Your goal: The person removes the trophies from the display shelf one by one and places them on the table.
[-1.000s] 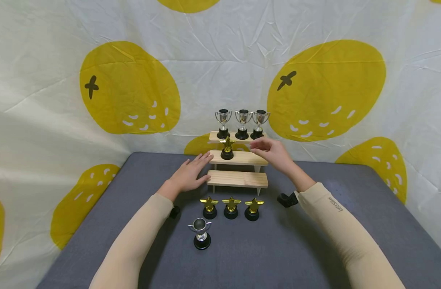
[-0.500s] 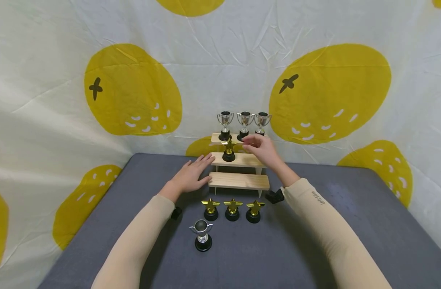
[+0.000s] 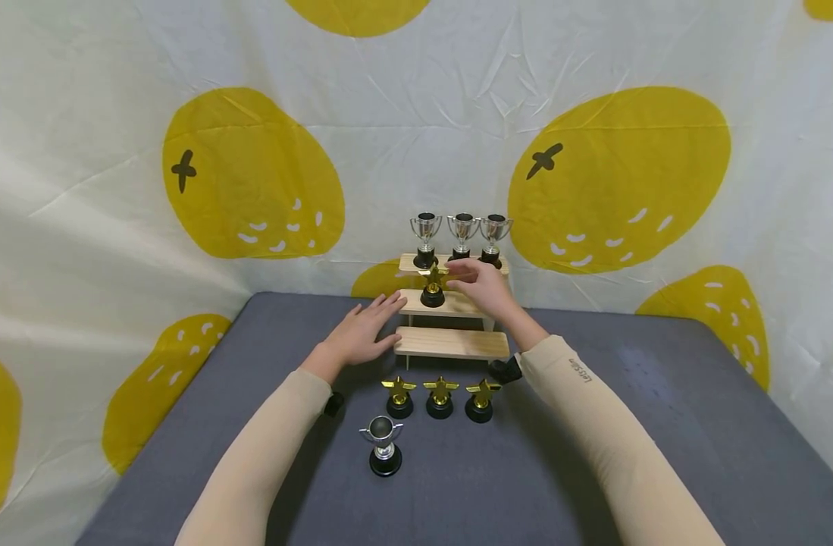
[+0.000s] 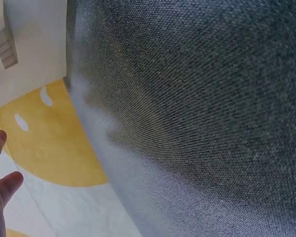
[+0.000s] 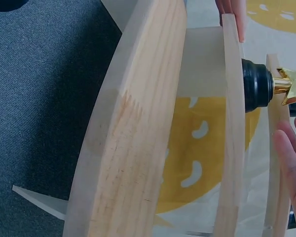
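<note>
Left hand (image 3: 358, 334), fingers spread, is resting at the left end of the tiered pale-wood stand (image 3: 450, 343); right hand (image 3: 484, 288), curved with fingertips parted, is hovering just beside the glossy gold winged-star trophy (image 3: 433, 283) with round black base (image 3: 432, 299), standing upright on the middle shelf (image 3: 459, 305). Steady handling probably favours gripping that base.

Four silver trophy cups (image 3: 385, 449) — four gold star trophies (image 3: 439, 397) — three wooden shelf tiers (image 3: 452, 343)

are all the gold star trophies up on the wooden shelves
No, three gold star trophies stand in a row on the grey table.
</note>
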Available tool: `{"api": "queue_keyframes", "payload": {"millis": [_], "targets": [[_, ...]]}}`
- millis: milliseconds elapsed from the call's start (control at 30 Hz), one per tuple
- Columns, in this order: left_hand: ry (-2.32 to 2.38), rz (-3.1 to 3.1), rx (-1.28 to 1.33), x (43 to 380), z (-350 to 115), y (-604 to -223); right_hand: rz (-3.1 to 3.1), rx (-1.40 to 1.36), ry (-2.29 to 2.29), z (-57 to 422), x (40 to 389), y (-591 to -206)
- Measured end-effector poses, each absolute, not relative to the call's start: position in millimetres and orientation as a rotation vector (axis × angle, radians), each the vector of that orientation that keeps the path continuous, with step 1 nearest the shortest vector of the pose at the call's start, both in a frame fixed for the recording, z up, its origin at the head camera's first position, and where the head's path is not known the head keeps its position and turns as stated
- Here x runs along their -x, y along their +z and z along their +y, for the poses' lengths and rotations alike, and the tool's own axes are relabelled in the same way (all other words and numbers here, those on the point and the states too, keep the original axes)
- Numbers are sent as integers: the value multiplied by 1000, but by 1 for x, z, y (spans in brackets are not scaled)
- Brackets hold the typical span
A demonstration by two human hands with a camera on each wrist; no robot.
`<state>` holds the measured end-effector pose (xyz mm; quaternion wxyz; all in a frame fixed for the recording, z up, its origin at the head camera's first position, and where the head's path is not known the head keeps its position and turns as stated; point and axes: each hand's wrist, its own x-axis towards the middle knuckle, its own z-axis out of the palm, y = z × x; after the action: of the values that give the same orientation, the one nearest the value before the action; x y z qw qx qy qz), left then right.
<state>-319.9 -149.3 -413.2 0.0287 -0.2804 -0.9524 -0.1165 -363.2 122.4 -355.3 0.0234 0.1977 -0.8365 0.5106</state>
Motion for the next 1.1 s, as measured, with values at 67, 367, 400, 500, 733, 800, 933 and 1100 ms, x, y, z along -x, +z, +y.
{"api": "queue_keyframes", "payload": {"millis": [67,367,400,500,733,800,933,1100], "targets": [[-353,-2937,870,320,-149,-412,-2578,-603,1593,122,364,-357],[-344,-2964,864,320,-148,-411,-2605,-563,1577,113,363,-356],[-345,-2963,862,321,-148,-411,-2604,-554,1579,112,363,-356],[-339,-2957,861,322,-148,-411,-2610,-528,1567,109,364,-356],[-336,-2961,860,322,-149,-411,-2626,-519,1529,106,365,-356],[-346,-2954,865,321,-149,-411,-2620,-516,1517,105,366,-357],[-350,-2940,870,322,-149,-412,-2604,-520,1508,102,367,-357],[-348,-2939,862,323,-150,-412,-2590,-545,1509,99,365,-357]]}}
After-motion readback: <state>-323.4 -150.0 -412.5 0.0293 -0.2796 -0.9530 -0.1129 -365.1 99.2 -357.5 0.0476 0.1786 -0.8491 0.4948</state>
